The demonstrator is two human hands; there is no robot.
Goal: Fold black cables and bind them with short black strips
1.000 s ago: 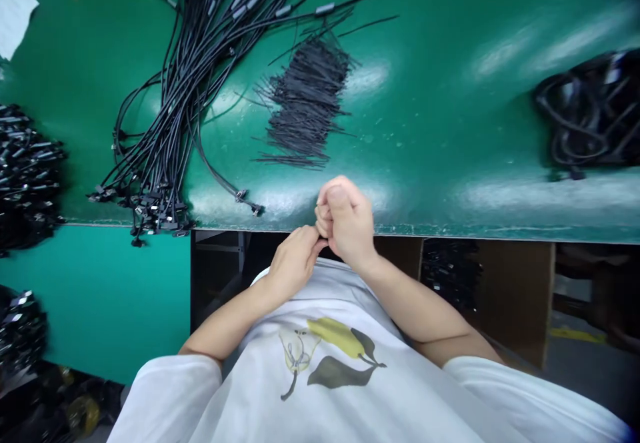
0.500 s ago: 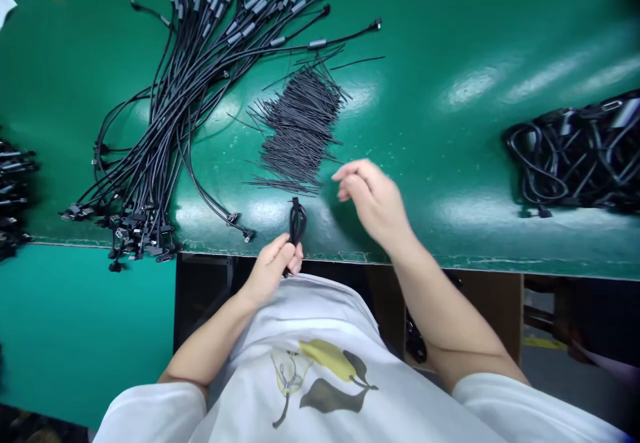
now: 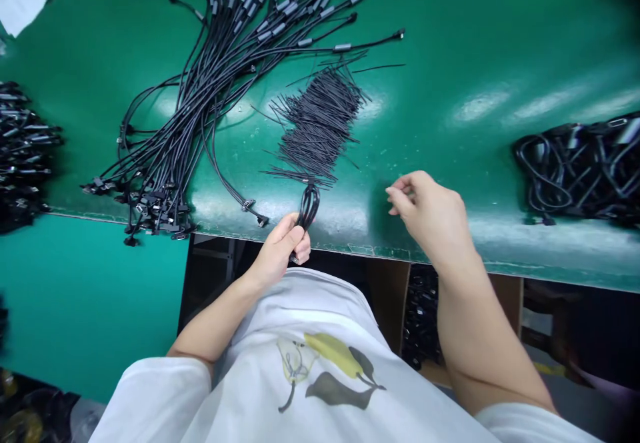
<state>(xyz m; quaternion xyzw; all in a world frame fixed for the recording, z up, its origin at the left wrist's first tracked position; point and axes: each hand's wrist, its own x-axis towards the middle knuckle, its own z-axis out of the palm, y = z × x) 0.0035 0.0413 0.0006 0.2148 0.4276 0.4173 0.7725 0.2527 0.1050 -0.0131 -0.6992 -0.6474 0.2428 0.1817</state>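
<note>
In my left hand [image 3: 286,246] I hold a small coiled bundle of glossy black cable [image 3: 309,206], clamped between the thumb and the fingers, at the front edge of the smooth green table [image 3: 450,63]. Its looped end points away from me. My right hand [image 3: 427,213] is well apart from it, above the table, with the fingers half curled (whether thumb and forefinger touch at the tips, I cannot tell). Half a second ago this hand was nearer to the bundle, and one second ago both my hands were together at the edge; now it is farther to the right, while the left hand keeps the same hold.

Just beyond the bundle lies a loose pile of short, thin black strips [image 3: 323,123], in the way of a straight reach forward. To the left spreads a big sheaf of long black cables with grey sleeves [image 3: 195,103]; two connector ends stick out near my left hand. A heap of looped black cables [image 3: 580,170] lies far to the right.

Below the table edge is an open box of brown cardboard [image 3: 387,290], and inside it are black, tangled pieces [image 3: 423,316], too dark to identify.
</note>
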